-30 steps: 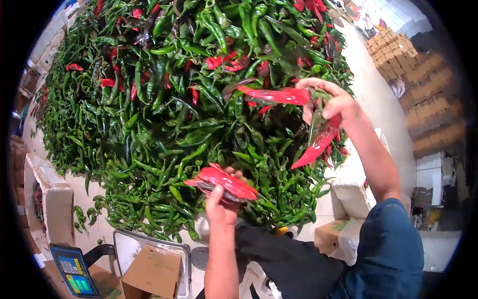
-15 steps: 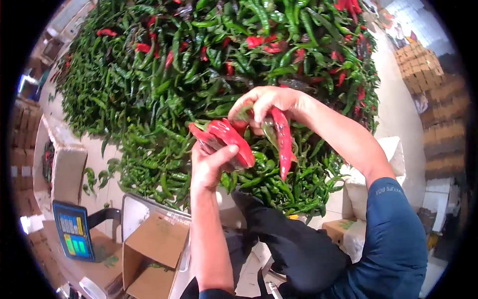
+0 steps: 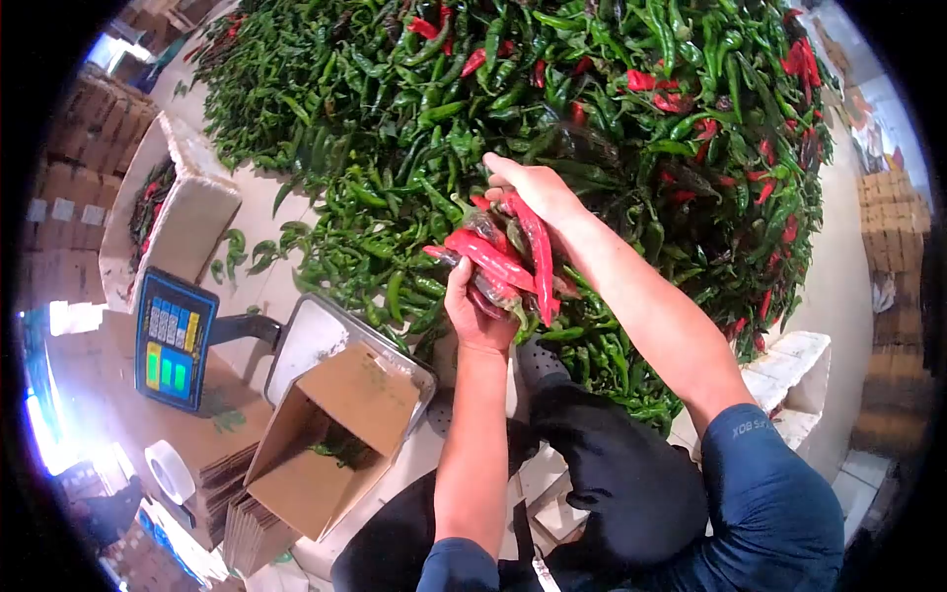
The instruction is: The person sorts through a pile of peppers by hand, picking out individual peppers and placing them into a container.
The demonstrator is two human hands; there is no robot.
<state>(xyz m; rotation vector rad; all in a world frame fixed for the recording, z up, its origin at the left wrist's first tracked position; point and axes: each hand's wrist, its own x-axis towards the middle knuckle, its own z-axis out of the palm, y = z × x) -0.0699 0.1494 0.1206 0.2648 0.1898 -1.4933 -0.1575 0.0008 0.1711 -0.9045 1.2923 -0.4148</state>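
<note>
A bunch of red peppers (image 3: 491, 259), some of them dark, is gathered between my two hands. My left hand (image 3: 478, 314) grips the bunch from below, its thumb against the peppers. At the upper right of the bunch, my right hand (image 3: 538, 197) is against the red peppers, palm turned inward; its thumb or a finger sticks out and the other fingers are partly hidden. Behind both hands lies a big pile of green peppers (image 3: 395, 128) with scattered red ones.
At the lower left, an open cardboard box (image 3: 365, 400) stands on a scale platform (image 3: 314, 331) beside the scale display (image 3: 176, 340). A foam box (image 3: 192, 217) with dark and red peppers is at the left, another foam box (image 3: 807, 380) at the right. Flattened cartons and a tape roll (image 3: 170, 472) lie lower left.
My right hand has brought its red peppers leftward to the bunch in my left hand, and the peppers now lie together. The view has turned, showing more of the cardboard box.
</note>
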